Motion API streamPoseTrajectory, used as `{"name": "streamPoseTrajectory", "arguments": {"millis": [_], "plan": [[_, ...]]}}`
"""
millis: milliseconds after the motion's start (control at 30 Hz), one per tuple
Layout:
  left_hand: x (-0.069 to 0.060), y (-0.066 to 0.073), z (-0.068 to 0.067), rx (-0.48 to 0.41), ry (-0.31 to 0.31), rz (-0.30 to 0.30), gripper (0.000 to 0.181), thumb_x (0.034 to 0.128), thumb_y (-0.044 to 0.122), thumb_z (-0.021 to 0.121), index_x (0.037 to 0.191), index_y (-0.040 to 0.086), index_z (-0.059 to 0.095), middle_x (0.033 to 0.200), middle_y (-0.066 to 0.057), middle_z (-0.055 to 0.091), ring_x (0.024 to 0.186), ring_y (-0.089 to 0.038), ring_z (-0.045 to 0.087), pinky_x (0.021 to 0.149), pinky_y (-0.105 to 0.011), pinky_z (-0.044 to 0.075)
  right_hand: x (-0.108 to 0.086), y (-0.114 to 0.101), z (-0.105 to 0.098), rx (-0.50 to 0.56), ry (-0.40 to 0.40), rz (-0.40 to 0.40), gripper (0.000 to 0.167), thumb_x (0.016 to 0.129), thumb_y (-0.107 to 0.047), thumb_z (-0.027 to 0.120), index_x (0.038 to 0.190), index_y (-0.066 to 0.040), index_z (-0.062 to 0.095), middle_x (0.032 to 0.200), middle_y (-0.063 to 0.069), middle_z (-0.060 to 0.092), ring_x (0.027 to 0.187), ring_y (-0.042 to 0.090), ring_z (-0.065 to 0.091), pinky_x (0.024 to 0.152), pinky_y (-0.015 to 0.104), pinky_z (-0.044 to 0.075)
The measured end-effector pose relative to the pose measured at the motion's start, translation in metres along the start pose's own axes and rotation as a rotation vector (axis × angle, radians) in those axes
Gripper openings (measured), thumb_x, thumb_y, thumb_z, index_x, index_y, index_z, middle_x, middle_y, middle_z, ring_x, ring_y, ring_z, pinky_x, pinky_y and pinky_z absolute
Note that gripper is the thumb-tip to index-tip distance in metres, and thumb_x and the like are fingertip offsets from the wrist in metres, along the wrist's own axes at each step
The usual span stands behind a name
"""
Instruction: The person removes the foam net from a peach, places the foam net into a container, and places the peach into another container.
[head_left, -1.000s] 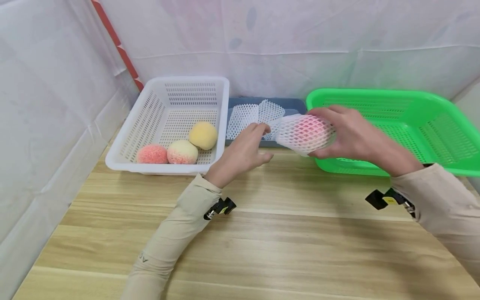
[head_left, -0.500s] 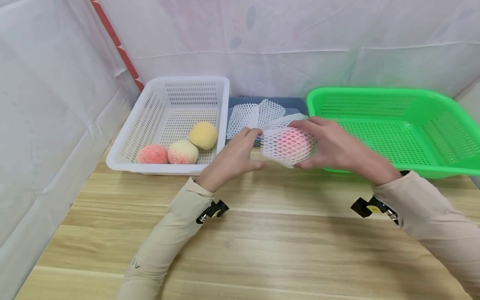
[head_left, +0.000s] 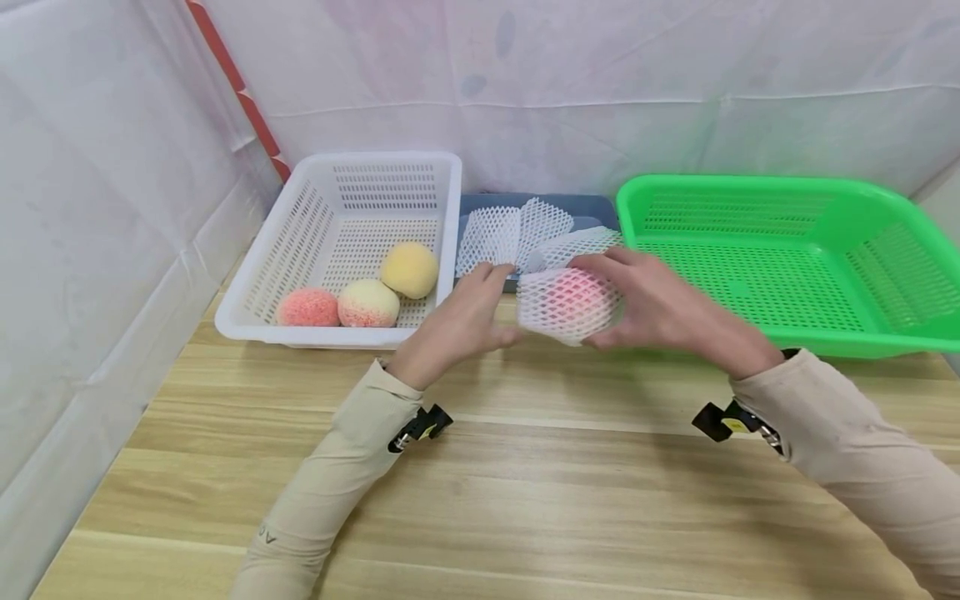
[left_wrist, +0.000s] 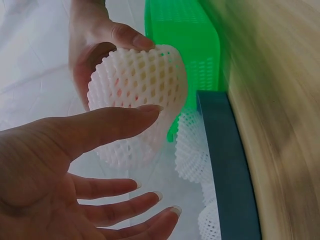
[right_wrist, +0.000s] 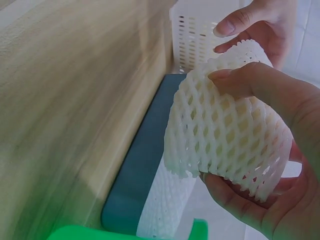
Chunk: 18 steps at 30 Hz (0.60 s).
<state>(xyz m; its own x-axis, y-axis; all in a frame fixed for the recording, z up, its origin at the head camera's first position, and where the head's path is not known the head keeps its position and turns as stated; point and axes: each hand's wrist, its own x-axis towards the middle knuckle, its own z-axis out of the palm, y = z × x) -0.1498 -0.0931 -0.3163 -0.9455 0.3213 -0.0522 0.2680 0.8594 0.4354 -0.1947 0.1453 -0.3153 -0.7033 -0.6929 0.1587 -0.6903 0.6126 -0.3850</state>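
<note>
My right hand (head_left: 654, 307) grips a pink peach (head_left: 579, 298) wrapped in a white foam net sleeve (head_left: 534, 305), above the table just in front of the tray. In the right wrist view, thumb and fingers clasp the netting (right_wrist: 225, 130) from opposite sides. My left hand (head_left: 459, 323) hovers at the sleeve's left end, thumb and fingers spread and nothing in them. The left wrist view has its thumb passing in front of the netting; whether it touches cannot be told. Spare foam nets (head_left: 491, 237) lie in a blue-grey tray (head_left: 592, 206) behind the hands.
A white basket (head_left: 251, 321) stands at left, holding a red peach (head_left: 307, 307), a cream-and-red peach (head_left: 368, 303) and a yellow peach (head_left: 409, 270). At right is a green basket (head_left: 750, 185). White sheeting (head_left: 570, 50) hangs behind the wooden table (head_left: 525, 500).
My right hand has carried the netted peach left and nearer to me, away from the green basket. My left hand has shifted slightly left and toward me, still spread.
</note>
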Motion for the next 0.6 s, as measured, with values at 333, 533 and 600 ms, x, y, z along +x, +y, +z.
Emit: {"name": "streamPoseTrajectory", "arguments": {"millis": [333, 533, 600], "plan": [[0.002, 0.001, 0.007, 0.006, -0.053, -0.033, 0.091, 0.0759, 0.024, 0.083, 0.147, 0.001, 0.031, 0.144, -0.019, 0.039, 0.129, -0.034, 0.042, 0.110, -0.041, 0.036, 0.001, 0.004, 0.011, -0.019, -0.058, -0.025, 0.086, 0.058, -0.020, 0.089, 0.135, -0.008, 0.052, 0.118, 0.023, 0.057, 0.098, 0.036, 0.058, 0.076, 0.051, 0.053], [0.004, 0.003, 0.014, 0.018, -0.090, -0.038, 0.092, 0.0768, 0.026, 0.082, 0.148, 0.001, 0.029, 0.146, -0.019, 0.036, 0.131, -0.035, 0.040, 0.111, -0.040, 0.033, 0.001, 0.009, 0.021, -0.033, -0.084, -0.012, 0.086, 0.058, -0.021, 0.089, 0.133, -0.005, 0.051, 0.115, 0.024, 0.057, 0.094, 0.036, 0.060, 0.074, 0.049, 0.055], [0.004, 0.004, 0.016, 0.015, -0.099, -0.045, 0.094, 0.0762, 0.025, 0.082, 0.149, 0.001, 0.028, 0.148, -0.019, 0.035, 0.133, -0.035, 0.038, 0.112, -0.040, 0.032, 0.000, 0.010, 0.024, -0.031, -0.085, -0.016, 0.086, 0.057, -0.021, 0.089, 0.132, -0.004, 0.052, 0.113, 0.024, 0.058, 0.093, 0.035, 0.060, 0.073, 0.048, 0.055]]}}
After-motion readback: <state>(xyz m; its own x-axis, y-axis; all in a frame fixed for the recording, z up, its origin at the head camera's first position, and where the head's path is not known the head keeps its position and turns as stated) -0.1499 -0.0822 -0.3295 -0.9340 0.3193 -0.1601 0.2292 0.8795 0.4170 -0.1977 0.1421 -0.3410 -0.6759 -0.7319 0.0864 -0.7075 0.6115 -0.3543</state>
